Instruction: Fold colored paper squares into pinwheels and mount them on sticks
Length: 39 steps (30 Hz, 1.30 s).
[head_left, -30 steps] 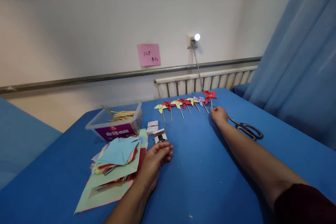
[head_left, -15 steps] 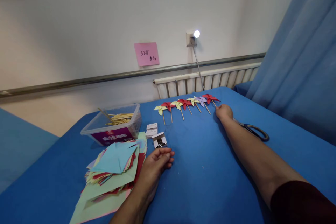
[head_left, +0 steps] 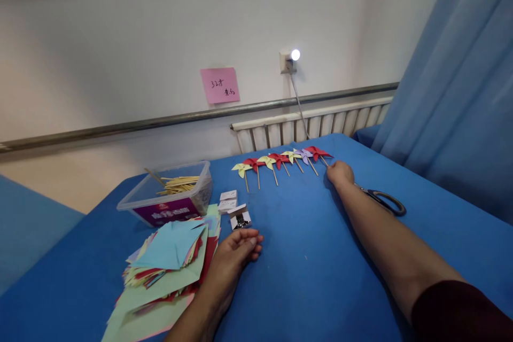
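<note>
At the right end of a row of paper pinwheels [head_left: 266, 161], my right hand [head_left: 340, 173] is closed on the wooden stick of a red pinwheel [head_left: 318, 153]. The stick's lower end is hidden in my fingers. Black-handled scissors [head_left: 385, 201] lie just beyond that wrist, partly covered by my forearm. My left hand [head_left: 236, 251] rests on the blue cloth, loosely curled and half open, with nothing visible in it. Close to its fingers stands a small open white box [head_left: 240, 218] with shiny metal pieces inside. Yellow, red and purple pinwheels make up the row.
Left of my left hand lies a stack of coloured paper squares [head_left: 172, 246] on larger sheets. Behind it is a clear plastic tub [head_left: 164, 208] of wooden sticks [head_left: 178, 185]. Two small white boxes [head_left: 228, 201] sit beside the tub. A blue curtain [head_left: 449, 96] hangs at right.
The whole view has shifted slightly left. Both hands keep nearly the same places on the table, and my right hand still grips the red pinwheel's stick.
</note>
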Available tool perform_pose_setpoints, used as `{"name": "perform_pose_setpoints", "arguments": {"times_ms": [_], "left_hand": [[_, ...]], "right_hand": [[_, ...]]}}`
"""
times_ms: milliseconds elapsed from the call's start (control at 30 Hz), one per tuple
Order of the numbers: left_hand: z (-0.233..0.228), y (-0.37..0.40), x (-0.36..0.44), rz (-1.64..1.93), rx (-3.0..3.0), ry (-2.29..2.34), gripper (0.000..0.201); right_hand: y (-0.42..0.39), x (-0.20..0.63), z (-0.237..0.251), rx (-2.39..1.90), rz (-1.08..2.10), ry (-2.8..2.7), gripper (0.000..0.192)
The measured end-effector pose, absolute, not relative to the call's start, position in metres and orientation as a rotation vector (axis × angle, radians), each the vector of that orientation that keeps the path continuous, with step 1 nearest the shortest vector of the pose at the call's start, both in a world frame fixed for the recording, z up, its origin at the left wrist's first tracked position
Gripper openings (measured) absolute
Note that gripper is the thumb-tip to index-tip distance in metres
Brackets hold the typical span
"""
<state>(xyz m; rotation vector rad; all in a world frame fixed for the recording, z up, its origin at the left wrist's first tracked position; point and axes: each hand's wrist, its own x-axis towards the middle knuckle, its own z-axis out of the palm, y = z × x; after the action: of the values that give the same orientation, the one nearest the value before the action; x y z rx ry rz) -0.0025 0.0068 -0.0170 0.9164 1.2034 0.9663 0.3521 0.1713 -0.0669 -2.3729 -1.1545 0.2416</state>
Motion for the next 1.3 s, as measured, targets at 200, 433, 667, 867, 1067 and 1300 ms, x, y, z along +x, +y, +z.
{"name": "perform_pose_setpoints", "arguments": {"times_ms": [200,433,667,867,1067,1300], "left_hand": [[-0.016,0.006,-0.002,0.951,0.919,1.205,0.031],[-0.017,0.007,-0.003,0.940,0.947,1.211,0.031],[-0.016,0.005,-0.001,0.942,0.990,1.227,0.031],[-0.014,0.003,0.001,0.923,1.013,1.229,0.030],[-0.019,0.001,0.003,0.914,1.091,1.209,0.028],[-0.035,-0.003,0.006,0.815,1.451,1.185,0.019]], "right_hand": [[0.169,0.349,-0.066,-2.421,0.273,-1.141,0.028],[0.169,0.348,-0.066,-2.429,0.273,-1.168,0.025],[0.169,0.349,-0.069,-2.396,0.254,-1.185,0.027],[0.163,0.346,-0.068,-2.360,0.206,-1.183,0.028],[0.150,0.327,-0.056,-2.226,0.106,-1.255,0.032],[0.109,0.234,-0.050,-1.767,0.229,-1.644,0.021]]}}
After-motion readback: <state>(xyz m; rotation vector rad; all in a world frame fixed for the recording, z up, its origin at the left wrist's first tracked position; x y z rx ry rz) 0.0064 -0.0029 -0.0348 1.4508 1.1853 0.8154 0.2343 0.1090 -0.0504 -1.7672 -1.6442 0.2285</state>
